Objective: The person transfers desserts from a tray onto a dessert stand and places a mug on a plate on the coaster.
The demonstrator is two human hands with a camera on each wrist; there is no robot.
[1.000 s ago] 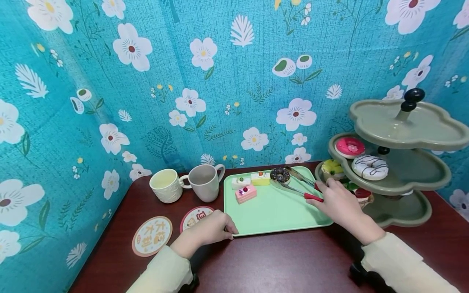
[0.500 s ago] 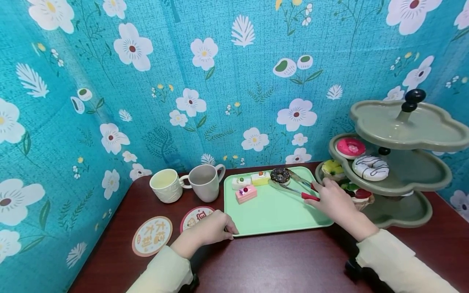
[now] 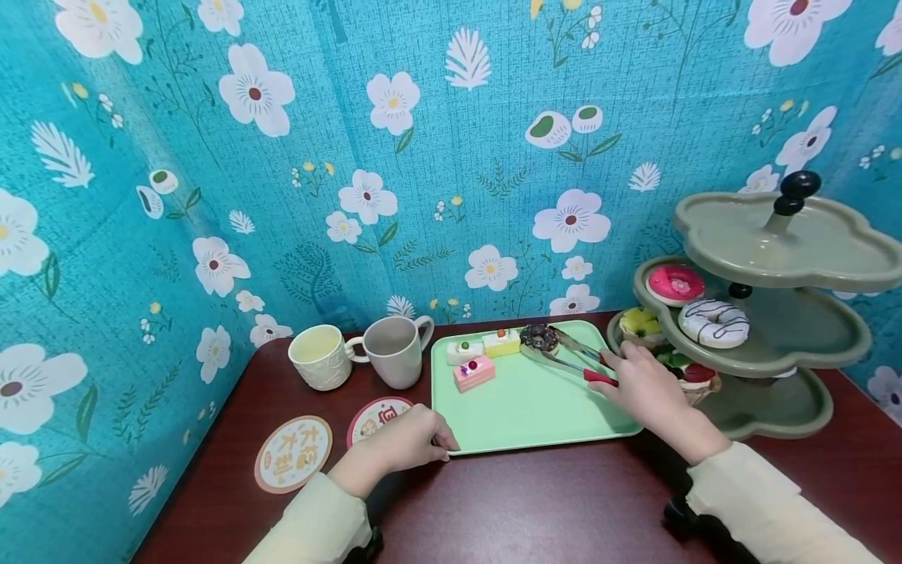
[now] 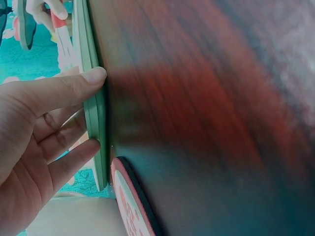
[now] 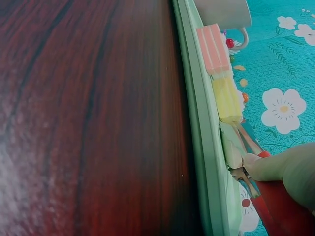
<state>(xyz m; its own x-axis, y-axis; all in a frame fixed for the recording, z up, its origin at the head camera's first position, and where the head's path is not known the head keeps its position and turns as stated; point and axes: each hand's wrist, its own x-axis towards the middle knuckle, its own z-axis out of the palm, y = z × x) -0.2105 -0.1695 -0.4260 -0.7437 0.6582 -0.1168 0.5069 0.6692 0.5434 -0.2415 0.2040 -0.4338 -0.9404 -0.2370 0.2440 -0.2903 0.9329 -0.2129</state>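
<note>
My right hand grips a pair of tongs with red handles and metal arms. Their tips straddle a chocolate donut at the back of a light green tray. In the right wrist view the thumb presses on the tongs. My left hand holds the tray's near left corner, and its thumb and fingers lie along the green rim in the left wrist view. Left of the donut on the tray sit a yellow cake slice, a white cake slice and a pink cake slice.
A green-grey tiered stand rises at the right, bearing a pink donut, a white donut and fruit tarts. At the left are a cream mug, a grey mug and two round coasters.
My right hand has shifted slightly left with the tongs, whose tips now sit closer about the chocolate donut. The donut is tilted a little. The left hand and tray have stayed put.
</note>
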